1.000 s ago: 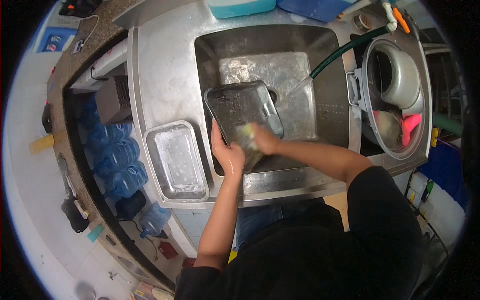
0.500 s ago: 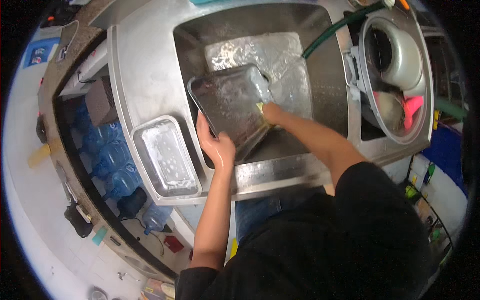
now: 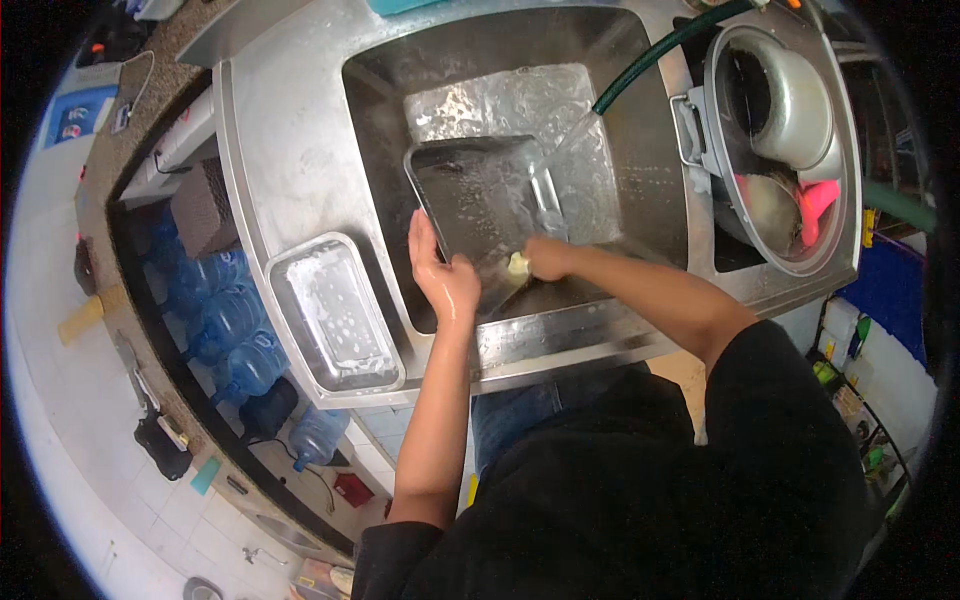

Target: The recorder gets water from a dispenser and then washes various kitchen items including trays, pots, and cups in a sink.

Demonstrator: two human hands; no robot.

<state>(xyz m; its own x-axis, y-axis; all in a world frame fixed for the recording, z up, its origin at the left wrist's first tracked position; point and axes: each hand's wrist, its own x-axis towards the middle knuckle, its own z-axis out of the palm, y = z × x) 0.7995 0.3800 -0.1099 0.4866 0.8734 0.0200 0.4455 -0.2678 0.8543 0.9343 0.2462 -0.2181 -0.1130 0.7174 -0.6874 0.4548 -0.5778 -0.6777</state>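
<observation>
A wet, rectangular metal pan (image 3: 478,200) is tilted inside the stainless steel sink (image 3: 652,205). My left hand (image 3: 446,288) grips its left edge, the fingers partly hidden by the rim. Near the pan's close end, my right hand (image 3: 549,260) is closed around a small pale yellow sponge or cloth (image 3: 517,265). From a dark green hose (image 3: 650,62) at the upper right, water runs onto the pan's far right corner.
Left of the sink, a second metal pan (image 3: 335,310) with suds stands on the counter (image 3: 290,130). At the right, a large basin (image 3: 716,150) holds a pot (image 3: 808,115) and a pink item (image 3: 818,205). Blue water jugs (image 3: 235,330) lie below at left.
The pan has shifted slightly right and lies lower in the sink. My right hand has moved with the yellow piece toward the near end, and the water stream now strikes the pan.
</observation>
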